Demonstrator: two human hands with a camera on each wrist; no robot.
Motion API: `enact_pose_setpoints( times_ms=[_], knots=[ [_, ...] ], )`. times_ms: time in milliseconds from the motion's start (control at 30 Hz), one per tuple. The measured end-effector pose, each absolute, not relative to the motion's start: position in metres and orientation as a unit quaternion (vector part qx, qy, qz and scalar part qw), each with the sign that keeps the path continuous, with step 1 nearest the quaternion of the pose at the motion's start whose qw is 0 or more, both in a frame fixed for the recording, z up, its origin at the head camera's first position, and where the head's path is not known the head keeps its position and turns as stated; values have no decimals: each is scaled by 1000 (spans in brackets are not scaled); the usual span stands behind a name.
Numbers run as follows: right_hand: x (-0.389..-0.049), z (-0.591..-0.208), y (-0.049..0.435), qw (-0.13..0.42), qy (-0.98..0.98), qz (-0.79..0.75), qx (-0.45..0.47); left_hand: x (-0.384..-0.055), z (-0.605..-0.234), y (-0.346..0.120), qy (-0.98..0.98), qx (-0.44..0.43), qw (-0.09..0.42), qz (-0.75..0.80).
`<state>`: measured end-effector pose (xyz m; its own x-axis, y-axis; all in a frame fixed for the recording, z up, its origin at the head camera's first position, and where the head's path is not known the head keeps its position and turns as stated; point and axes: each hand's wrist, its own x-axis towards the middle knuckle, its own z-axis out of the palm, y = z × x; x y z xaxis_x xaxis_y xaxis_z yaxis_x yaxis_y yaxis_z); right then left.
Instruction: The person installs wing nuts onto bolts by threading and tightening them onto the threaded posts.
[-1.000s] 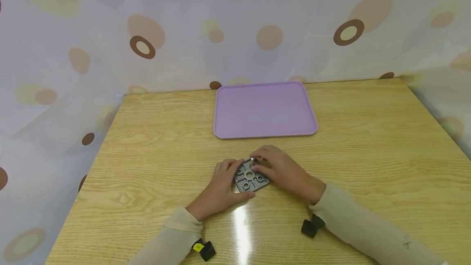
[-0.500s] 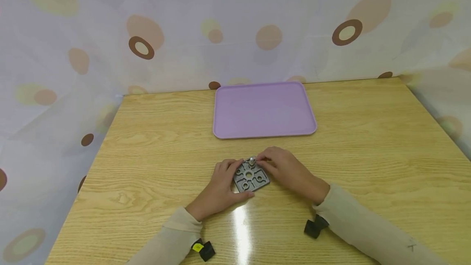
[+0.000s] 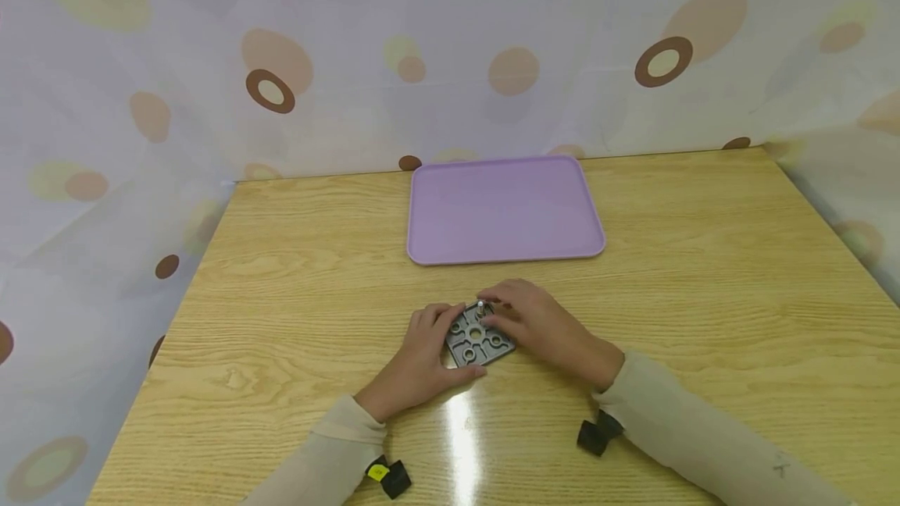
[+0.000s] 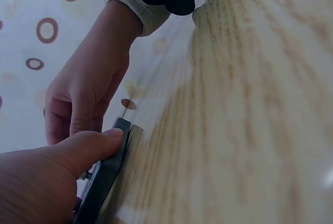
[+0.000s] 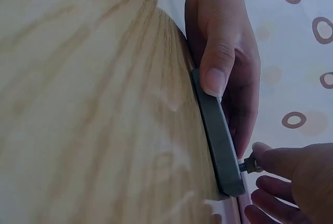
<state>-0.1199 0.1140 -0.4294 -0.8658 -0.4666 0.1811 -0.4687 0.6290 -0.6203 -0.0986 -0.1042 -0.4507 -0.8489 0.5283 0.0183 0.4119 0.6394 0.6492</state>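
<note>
A square grey metal plate (image 3: 481, 351) with round holes lies on the table in front of me. My left hand (image 3: 420, 369) grips its left side, the thumb along the near edge and the fingers at the far-left edge. From the plate's far corner a small bolt (image 3: 481, 305) sticks up. In the right wrist view its thread (image 5: 242, 167) shows between the plate and a brassy nut (image 5: 253, 163). The thumb and forefinger of my right hand (image 3: 544, 330) pinch that nut, and the other fingers curl below it in that view.
Beyond the hands, a purple tray (image 3: 506, 213) lies near the back edge of the wooden table (image 3: 295, 272). A patterned cloth (image 3: 457, 115) hangs behind the table and along its sides. Black camera mounts (image 3: 594, 436) are strapped to both wrists.
My right fingers drew back a little to the right of the bolt half a second ago and are now around it again. The left hand and the plate have stayed in place.
</note>
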Motion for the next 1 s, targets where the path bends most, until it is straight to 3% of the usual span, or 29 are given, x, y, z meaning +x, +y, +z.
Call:
enact_pose_setpoints(
  times_ms=[1000],
  knots=[
    [-120, -429, 120, 43, -902, 338, 265, -100, -452, -104, 901, 266, 82, 333]
  ],
)
